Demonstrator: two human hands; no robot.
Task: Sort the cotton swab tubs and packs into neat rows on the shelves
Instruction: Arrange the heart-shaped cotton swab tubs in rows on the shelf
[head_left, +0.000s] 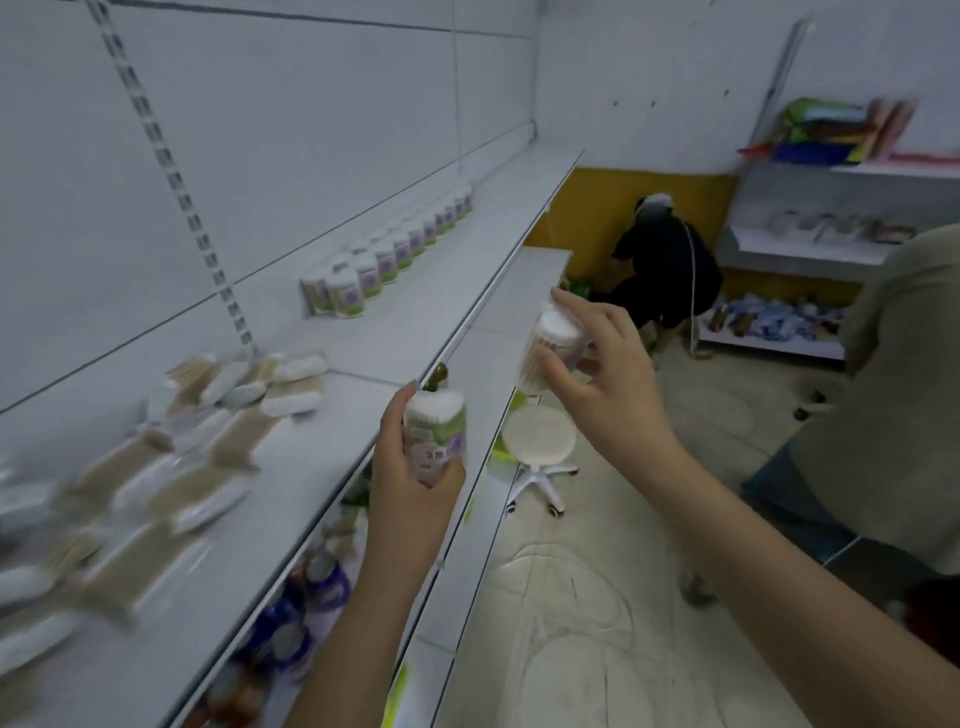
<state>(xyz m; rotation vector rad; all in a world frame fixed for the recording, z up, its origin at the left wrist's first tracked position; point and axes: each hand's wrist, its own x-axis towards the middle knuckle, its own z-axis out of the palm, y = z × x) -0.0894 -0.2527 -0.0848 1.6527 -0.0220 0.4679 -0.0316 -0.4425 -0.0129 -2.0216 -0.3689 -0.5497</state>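
Observation:
My left hand (410, 483) grips an upright cotton swab tub (436, 431) with a green and purple label, just over the front edge of the white shelf (363, 353). My right hand (597, 374) holds a second tub (553, 348), clear and tilted, higher and to the right, out over the aisle. A long row of matching tubs (395, 254) stands far back on the shelf. Flat swab packs (208, 441) lie scattered and blurred on the near left of the shelf.
A lower shelf holds bottles (306, 613) under the shelf edge. A white stool (540, 447) stands in the aisle. One person (665, 260) crouches at the far end; another (904, 395) stands close on my right. More shelves (810, 249) with goods line the far wall.

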